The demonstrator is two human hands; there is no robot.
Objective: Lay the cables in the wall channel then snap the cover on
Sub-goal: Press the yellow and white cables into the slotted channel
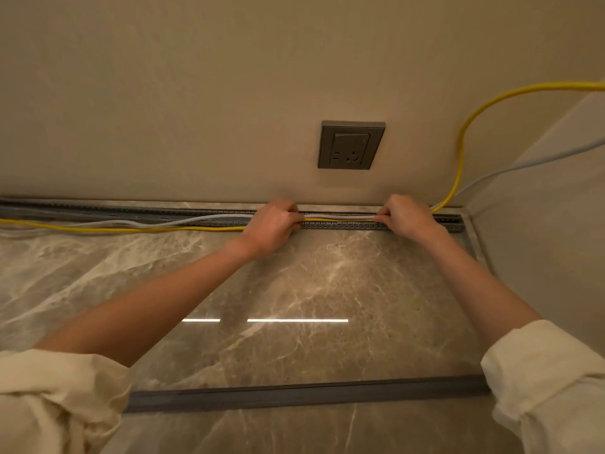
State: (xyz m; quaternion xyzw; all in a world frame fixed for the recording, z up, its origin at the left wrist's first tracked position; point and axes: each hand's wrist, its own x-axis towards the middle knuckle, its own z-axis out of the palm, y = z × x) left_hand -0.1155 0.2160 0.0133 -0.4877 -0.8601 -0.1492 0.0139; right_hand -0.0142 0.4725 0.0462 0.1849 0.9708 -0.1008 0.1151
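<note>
Running along the wall base, the channel [343, 225] holds cable only between the hands. Left hand [273, 224] and right hand [404, 217] each pinch the yellow cable [131, 229] and grey cable [183, 221]. Leftward, both lie outside; slack may spring out. Cover [294, 393] waits on the floor.

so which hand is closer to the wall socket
Right. The right hand is just below the wall socket, slightly to its right; the left hand is farther off, down-left.
</note>
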